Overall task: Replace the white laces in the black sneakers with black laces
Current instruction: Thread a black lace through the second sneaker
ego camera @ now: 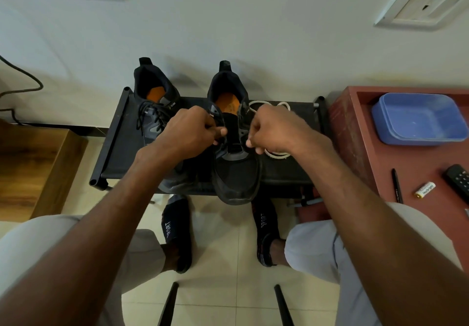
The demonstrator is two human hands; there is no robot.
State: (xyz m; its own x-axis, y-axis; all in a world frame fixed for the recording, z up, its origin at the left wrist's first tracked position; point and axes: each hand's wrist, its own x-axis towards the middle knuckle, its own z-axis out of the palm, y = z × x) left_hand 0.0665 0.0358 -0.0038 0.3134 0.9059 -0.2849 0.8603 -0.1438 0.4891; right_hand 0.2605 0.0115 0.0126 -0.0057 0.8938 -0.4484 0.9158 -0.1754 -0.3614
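Gaping black sneaker [237,171], unlaced, orange insole [227,105].

two black sneakers [236,148] side by side on bench, left w/ black laces [149,115], white laces [276,153] loose beside right

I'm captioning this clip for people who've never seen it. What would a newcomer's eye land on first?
Two bare forearms reach in from below, the left hand and right hand both curled at the eyelets of the right-hand black sneaker on a small black rack. Orange insoles glow inside both shoes; the left sneaker already wears black laces. White laces lie coiled beside the right hand, and a blue plastic tub sits on the red table at right.
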